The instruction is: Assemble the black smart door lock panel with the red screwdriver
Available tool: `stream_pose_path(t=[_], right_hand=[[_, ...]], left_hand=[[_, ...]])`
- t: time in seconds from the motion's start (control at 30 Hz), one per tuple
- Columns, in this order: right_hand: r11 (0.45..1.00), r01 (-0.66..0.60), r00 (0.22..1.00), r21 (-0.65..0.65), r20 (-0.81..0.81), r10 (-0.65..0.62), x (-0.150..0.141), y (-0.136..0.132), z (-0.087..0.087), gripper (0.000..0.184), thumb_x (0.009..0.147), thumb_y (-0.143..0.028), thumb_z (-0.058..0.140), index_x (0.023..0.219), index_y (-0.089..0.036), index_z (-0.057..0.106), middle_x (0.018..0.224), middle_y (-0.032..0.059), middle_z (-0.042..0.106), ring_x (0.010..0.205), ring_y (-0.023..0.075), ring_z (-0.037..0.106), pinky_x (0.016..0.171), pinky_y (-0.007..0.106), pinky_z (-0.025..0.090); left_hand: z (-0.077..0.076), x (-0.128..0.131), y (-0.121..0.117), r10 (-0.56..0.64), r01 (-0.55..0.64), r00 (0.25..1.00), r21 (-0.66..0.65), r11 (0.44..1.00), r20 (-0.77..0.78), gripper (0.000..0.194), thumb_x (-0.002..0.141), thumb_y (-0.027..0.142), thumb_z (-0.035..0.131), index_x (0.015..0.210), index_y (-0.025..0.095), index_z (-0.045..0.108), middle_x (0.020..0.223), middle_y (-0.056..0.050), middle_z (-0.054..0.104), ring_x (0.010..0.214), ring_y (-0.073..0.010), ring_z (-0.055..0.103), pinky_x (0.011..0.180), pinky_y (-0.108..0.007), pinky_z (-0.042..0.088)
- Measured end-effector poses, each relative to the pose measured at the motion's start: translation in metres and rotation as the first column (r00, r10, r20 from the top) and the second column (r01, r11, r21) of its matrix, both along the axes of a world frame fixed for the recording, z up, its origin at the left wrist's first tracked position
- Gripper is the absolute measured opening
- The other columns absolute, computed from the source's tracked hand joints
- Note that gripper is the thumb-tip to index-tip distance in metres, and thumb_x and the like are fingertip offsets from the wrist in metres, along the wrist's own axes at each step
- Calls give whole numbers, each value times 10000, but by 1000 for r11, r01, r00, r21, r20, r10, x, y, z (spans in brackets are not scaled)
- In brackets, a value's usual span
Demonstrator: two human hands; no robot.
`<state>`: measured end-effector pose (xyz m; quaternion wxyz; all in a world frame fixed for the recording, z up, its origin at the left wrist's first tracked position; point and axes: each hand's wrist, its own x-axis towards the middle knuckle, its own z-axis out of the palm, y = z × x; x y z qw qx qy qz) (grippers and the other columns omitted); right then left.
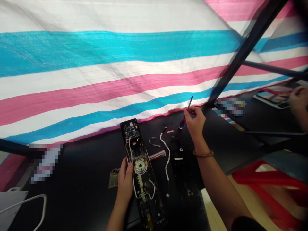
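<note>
Open device (140, 166) lower centre, long axis steep, top leaning left. Left hand (124, 181) nearer, closed on left edge. Right hand (196, 123), right of centre, pinches screwdriver (182, 123), shaft up.

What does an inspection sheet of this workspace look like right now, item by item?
Surface: black table, dark sheen.
Work things: open black housing with exposed boards and wiring; screwdriver, handle end lower, shaft pointing up.
Clutter: green board left of the housing, clear-wrapped roll right of it.
Hands: left hand on the housing's left edge; right hand holding the screwdriver.
Cables: white wrapped cable and short thin cable loose on the table; white cord at far left.
Surroundings: striped sheet behind, red stool at right, another person's hand at the right edge.
</note>
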<state>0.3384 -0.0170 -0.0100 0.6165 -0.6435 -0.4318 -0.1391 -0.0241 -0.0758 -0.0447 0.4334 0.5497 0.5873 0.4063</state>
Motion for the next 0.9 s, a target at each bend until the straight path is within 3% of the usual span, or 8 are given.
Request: stream_pose_path(t=[0.23, 0.5, 0.6, 0.73, 0.9], right_hand=[[1000, -10, 999, -17, -33, 9, 1, 0, -2, 242, 913, -336, 557, 1064, -188, 674, 943, 81, 719, 831, 213, 667, 799, 377, 549], [997, -38, 997, -70, 65, 42, 0, -2, 2, 312, 964, -401, 517, 1064, -187, 720, 979, 97, 690, 847, 209, 648, 820, 370, 526], [989, -34, 995, -144, 85, 46, -1, -3, 1, 368, 978, -449, 491, 1001, -179, 740, 838, 76, 689, 733, 196, 630, 729, 340, 504], [961, -97, 991, -257, 65, 118, -4, -4, 0, 407, 960, -514, 510, 907, -183, 740, 548, -4, 582, 503, 156, 519, 560, 299, 408], [967, -129, 981, -220, 116, 157, -9, -6, 6, 339, 918, -508, 591, 790, -200, 653, 620, -2, 614, 586, 163, 567, 631, 300, 440]], left_hand=[[-2, -1, 0, 9, -9, 1000, -3, 1000, -10, 548, 887, 582, 499, 1190, 156, 663, 1106, -111, 728, 1039, -272, 677, 930, -374, 529], [-5, -2, 0, -5, 5, 1000, 2, 1000, 12, 522, 902, 561, 508, 1194, 157, 663, 1118, -105, 725, 1030, -264, 676, 935, -365, 523], [-4, -1, 0, -6, 6, 1000, 3, 1000, 15, 516, 898, 560, 511, 1188, 163, 666, 1142, -106, 719, 1048, -265, 673, 948, -364, 519], [-1, 0, -1, 10, -10, 1000, -5, 1000, 22, 524, 888, 562, 519, 1182, 153, 663, 1140, -115, 722, 1059, -278, 671, 945, -380, 523], [1, 2, -1, 15, -16, 1000, 4, 1000, 25, 539, 888, 561, 515, 1209, 150, 652, 1156, -115, 719, 1088, -277, 663, 973, -383, 514]])
